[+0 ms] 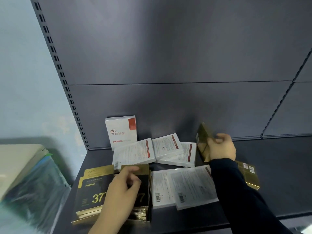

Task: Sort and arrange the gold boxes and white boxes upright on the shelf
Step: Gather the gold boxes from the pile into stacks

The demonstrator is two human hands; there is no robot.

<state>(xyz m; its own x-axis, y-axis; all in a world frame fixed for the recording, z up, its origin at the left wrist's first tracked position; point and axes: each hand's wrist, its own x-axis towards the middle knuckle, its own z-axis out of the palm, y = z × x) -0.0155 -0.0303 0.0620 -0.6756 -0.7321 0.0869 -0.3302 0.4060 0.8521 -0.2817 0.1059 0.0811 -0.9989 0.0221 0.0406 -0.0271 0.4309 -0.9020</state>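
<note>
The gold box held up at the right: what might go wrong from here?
The shiny gold cardboard box is tilted in the right hand, so it might topple when set down. The upright white box with a red stripe stands behind loose flat white boxes; a nudge could knock it over.

Place: a shop or stockroom.
Shelving: dark metal gondola shelf with a flat back panel and a slotted upright.
Goods: retail-packed white boxes and gold boxes, several bearing barcodes.
</note>
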